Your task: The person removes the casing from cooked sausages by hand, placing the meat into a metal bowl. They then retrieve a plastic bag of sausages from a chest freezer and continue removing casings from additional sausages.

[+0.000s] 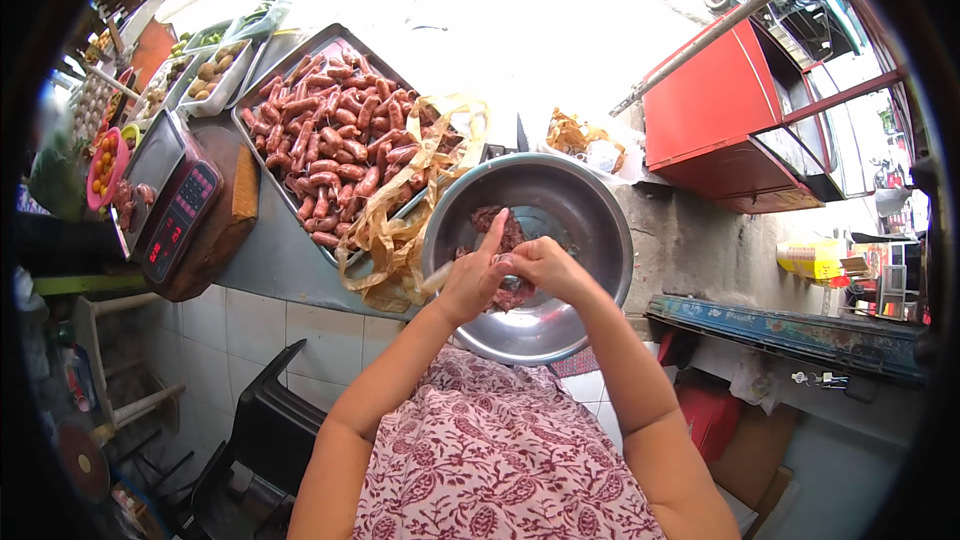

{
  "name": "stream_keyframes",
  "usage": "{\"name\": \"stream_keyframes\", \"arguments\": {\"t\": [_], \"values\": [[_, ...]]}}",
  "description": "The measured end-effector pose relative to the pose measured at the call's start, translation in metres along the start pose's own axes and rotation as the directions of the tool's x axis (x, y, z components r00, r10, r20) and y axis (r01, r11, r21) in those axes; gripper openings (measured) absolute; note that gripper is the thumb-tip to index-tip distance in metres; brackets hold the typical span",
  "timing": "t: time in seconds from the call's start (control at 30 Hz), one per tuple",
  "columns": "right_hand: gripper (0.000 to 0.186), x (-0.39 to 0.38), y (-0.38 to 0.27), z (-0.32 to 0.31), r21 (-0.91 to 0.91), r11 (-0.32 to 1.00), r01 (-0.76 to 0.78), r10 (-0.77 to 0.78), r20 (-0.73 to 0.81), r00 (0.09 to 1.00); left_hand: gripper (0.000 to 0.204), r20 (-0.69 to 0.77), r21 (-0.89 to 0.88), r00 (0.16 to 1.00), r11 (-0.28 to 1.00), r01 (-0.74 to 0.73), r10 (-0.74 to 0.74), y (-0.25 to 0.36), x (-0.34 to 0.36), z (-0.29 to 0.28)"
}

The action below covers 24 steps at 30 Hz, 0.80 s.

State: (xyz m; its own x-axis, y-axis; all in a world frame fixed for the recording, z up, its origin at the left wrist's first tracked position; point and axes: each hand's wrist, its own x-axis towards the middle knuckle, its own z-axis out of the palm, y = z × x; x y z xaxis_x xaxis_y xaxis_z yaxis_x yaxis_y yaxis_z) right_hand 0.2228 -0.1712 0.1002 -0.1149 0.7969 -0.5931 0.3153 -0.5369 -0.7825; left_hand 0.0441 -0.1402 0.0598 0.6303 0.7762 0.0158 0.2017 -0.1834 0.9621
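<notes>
Both my hands are together over a wide metal bowl [600,315] that holds dark red minced meat [513,233]. My left hand [472,282] is closed with its index finger stretched out. A pale, limp, tube-like piece [437,278] sticks out from its left side. My right hand [537,268] pinches with thumb and fingers right against the left one. What lies between its fingertips is too small to make out. More mince shows just below the hands, beside a small round rim that I cannot identify.
Left of the bowl, a metal tray [290,202] is heaped with linked sausages [340,130]; strips of yellowish casing [400,240] hang over its edge. A digital scale [180,205] stands on a wooden block [235,190]. A red cabinet [715,100] is at right, a black chair [265,420] below.
</notes>
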Motion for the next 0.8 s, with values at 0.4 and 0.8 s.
{"name": "stream_keyframes", "arguments": {"t": [0.4,0.8], "values": [[0.016,0.001,0.014,-0.049,-0.055,0.959,0.277,-0.267,0.135,0.954,0.073,-0.032,0.012,0.995,0.995,0.095,-0.095,-0.017,-0.009,0.011],[0.044,0.146,0.203,-0.274,0.115,0.979,-0.169,0.194,-0.784,0.589,0.097,-0.023,-0.482,0.898,0.792,0.375,-0.44,0.002,-0.023,0.013]]}}
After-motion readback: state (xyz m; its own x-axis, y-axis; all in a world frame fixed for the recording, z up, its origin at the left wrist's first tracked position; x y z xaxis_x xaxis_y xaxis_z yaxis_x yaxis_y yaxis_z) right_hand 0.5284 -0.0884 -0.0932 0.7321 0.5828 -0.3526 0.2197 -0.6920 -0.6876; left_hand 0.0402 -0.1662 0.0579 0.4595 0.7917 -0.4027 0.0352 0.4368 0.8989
